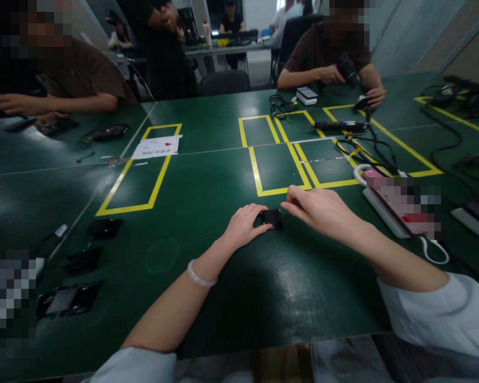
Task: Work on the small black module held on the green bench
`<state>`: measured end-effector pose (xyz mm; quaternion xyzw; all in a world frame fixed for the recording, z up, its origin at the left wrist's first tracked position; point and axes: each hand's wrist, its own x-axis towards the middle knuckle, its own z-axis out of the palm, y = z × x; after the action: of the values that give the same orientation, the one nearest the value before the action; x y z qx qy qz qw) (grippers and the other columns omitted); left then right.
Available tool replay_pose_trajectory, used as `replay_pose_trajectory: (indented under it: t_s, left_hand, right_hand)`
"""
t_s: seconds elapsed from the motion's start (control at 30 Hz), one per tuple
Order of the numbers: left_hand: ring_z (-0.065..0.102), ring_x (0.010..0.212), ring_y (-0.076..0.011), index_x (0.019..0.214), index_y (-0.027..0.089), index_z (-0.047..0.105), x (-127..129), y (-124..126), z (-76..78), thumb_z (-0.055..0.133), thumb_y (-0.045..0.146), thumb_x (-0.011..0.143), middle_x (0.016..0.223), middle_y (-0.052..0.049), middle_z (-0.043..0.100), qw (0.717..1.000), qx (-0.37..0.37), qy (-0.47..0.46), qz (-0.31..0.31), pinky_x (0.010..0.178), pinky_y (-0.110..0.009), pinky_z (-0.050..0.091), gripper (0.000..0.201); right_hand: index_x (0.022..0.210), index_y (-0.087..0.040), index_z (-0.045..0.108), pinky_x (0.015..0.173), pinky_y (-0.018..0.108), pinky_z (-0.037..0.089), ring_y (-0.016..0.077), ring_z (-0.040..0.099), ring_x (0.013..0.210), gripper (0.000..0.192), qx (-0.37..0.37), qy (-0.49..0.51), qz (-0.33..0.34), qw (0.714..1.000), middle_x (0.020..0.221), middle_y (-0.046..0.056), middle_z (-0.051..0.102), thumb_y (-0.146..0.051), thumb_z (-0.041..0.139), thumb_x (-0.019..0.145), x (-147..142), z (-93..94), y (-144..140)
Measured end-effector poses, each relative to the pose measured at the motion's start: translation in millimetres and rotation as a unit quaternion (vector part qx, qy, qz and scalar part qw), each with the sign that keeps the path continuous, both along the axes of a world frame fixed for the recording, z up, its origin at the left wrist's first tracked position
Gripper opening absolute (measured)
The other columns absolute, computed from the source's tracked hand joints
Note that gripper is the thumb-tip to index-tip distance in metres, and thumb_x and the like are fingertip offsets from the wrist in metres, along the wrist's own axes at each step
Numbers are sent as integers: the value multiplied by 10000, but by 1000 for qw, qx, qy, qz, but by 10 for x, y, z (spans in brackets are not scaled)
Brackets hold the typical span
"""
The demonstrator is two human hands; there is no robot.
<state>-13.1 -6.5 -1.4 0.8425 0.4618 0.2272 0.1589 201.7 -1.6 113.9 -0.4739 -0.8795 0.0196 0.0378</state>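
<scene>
On the green table in front of me lies a small black square part [271,218] with tiny bright spots near its corners. My left hand [247,226] grips its left side, thumb at the near edge and fingers at the far edge. Just right of the part, my right hand [317,207] is closed in a pinch, fingertips close to its corner. Whatever those fingertips hold, if anything, is too small to make out.
Several black parts [69,299] lie at the left. Yellow tape rectangles [153,183] mark the table [207,197]. A paper label [157,147], a black electric screwdriver [338,126] and cables lie farther off. A pink-cased item [394,199] is at right. Co-workers sit opposite, one holding a power drill [347,69].
</scene>
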Motion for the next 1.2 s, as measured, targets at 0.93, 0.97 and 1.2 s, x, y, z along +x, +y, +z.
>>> replay_pose_trajectory:
  t_s: [0.93,0.97,1.2]
  left_hand:
    - [574,1005,-228,1153,204,528,16,-3,7,557,474,873,1087,-60,611,1000,6,0,-1,864,-359,451,389]
    - [574,1005,-227,1154,205,528,16,-3,6,559,471,873,1087,-60,611,1000,7,-1,-1,865,-359,452,388]
    - [574,1011,-231,1151,210,530,9,0,-1,566,458,871,1093,-61,609,1000,6,-3,0,869,-362,453,376]
  right_hand:
    - [944,-208,490,525,265,247,180,586,618,206,-17,14,17,1000,727,25,648,-383,381,939,56,-1,-8]
    - [952,-207,489,525,264,246,178,584,614,198,-19,14,17,1000,726,25,648,-367,373,942,60,-2,-6]
    - [1012,-201,456,532,260,264,169,585,635,145,-30,40,33,998,785,24,652,-284,404,904,76,24,-27]
